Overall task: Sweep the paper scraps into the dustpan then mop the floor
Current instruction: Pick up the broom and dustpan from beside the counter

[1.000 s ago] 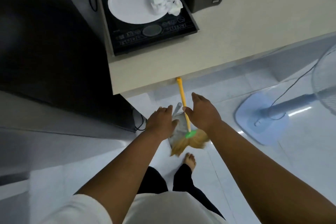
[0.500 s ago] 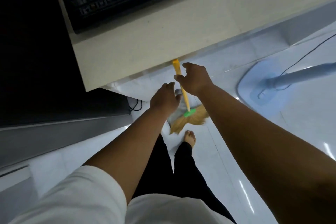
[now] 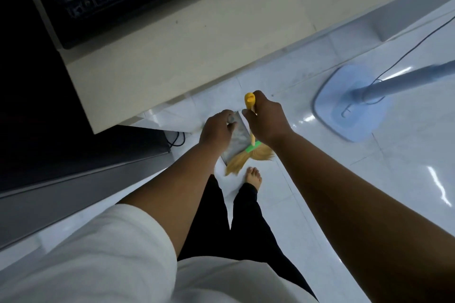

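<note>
Right hand [image 3: 267,122] climbed broom handle [image 3: 250,102], grip closed | left hand [image 3: 216,131] holds dustpan [image 3: 236,140]

Yellow-handled broom [image 3: 251,128] — grey dustpan [image 3: 235,141]

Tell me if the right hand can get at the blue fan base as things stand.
Probably not yet: the right hand holds the broom, and the fan base sits lower, on the floor to its right. Only bare tile lies between, so nothing blocks the way.
</note>
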`<state>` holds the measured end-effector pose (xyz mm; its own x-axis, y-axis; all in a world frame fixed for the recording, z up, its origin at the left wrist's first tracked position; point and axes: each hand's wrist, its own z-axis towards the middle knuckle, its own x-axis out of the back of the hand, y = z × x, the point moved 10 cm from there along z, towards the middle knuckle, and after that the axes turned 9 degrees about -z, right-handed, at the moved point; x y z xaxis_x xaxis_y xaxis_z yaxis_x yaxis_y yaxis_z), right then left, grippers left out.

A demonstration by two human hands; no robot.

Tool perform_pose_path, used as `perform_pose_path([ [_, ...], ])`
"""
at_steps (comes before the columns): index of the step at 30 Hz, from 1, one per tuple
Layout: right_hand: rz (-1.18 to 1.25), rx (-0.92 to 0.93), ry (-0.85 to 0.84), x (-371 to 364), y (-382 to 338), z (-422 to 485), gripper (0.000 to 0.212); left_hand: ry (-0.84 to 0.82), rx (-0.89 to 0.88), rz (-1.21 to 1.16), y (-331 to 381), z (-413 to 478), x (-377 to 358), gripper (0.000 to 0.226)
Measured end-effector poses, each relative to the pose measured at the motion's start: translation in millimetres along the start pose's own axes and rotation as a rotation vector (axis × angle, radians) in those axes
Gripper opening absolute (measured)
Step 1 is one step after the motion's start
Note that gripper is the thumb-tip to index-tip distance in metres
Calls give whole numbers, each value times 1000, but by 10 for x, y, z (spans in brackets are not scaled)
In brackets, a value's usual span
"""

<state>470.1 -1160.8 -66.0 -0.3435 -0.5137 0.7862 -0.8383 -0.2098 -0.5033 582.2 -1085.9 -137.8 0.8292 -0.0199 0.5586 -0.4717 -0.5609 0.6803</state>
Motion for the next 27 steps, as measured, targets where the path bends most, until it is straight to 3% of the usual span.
perform_pose_path([
  [8,35,-13,126,575,117,-376,19,12,-144,-21,537,-312,157,30],
  [18,42,129,363,1856,-297,-1032,22,11,-318,31,1523,-600,290,14],
  [27,56,31,406,2190,-81,-1406,18,-89,-435,111,2064,-840,77,9],
])
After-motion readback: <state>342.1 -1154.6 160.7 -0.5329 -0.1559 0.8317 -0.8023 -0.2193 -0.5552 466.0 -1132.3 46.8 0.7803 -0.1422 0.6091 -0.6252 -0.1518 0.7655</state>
